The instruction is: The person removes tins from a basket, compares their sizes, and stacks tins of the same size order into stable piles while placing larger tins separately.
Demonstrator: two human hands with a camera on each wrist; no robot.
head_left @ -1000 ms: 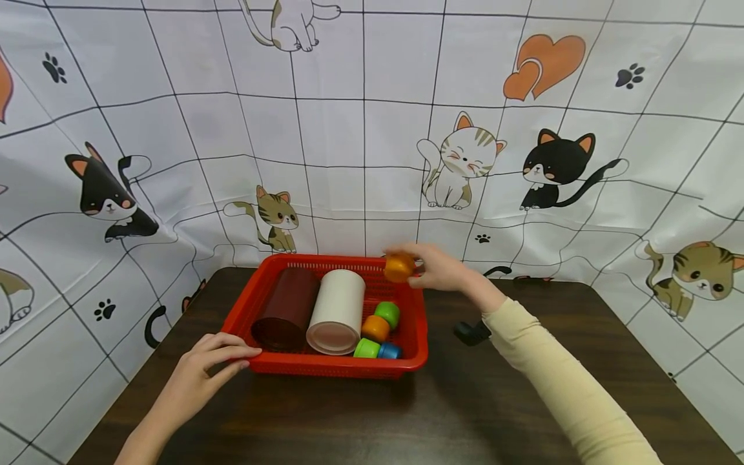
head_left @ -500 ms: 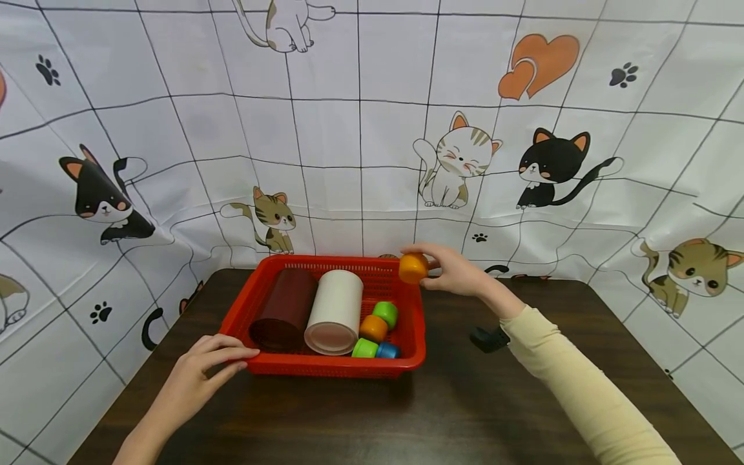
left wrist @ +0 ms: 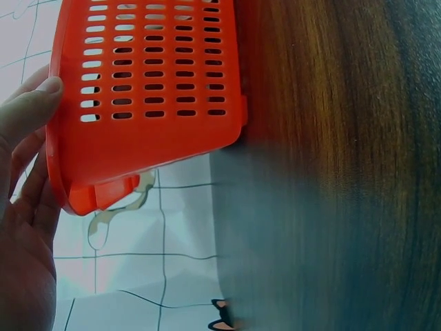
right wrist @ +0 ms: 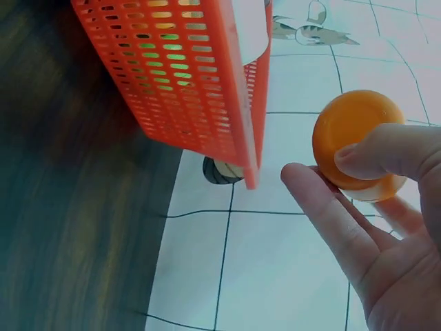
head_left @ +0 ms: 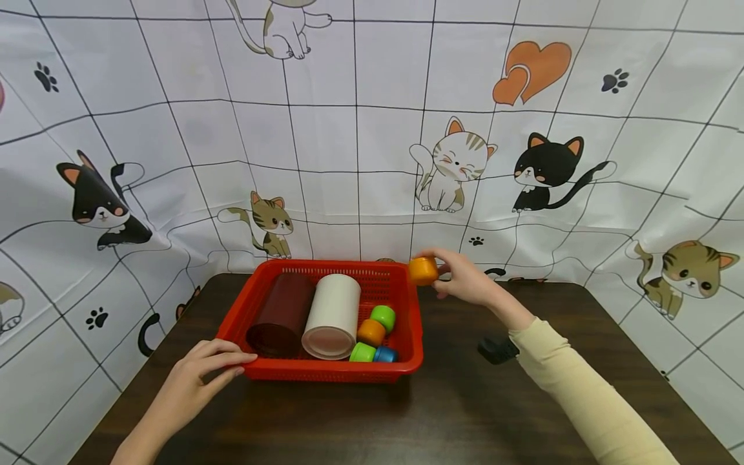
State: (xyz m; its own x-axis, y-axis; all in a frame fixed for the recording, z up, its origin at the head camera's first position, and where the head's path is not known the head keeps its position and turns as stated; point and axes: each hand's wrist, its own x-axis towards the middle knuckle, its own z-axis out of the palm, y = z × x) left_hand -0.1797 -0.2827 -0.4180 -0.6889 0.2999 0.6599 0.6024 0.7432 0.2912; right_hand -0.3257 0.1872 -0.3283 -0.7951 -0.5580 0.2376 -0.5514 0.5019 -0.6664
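Observation:
My right hand (head_left: 465,279) pinches a small orange cup (head_left: 423,270) between thumb and fingers, raised at the back right corner of the red basket (head_left: 325,370). In the right wrist view the thumb presses on the round orange cup (right wrist: 355,131), beside the basket wall (right wrist: 172,76). At the basket's front left corner, my left hand (head_left: 194,381) grips the rim. The left wrist view has the thumb on the rim's one side, with the other fingers behind it. Inside the basket lie a dark brown cylinder (head_left: 283,313) and a white cylinder (head_left: 333,313).
Right of the cylinders, the basket also holds two green cups (head_left: 383,316), another orange cup (head_left: 371,332) and a blue cup (head_left: 386,354). Under it is a dark wooden table (head_left: 325,426). A white cat-print sheet (head_left: 383,155) hangs behind the table and along its sides.
My right hand has carried the orange cup rightward, from over the basket's back right part to its corner. My left hand keeps its place on the rim.

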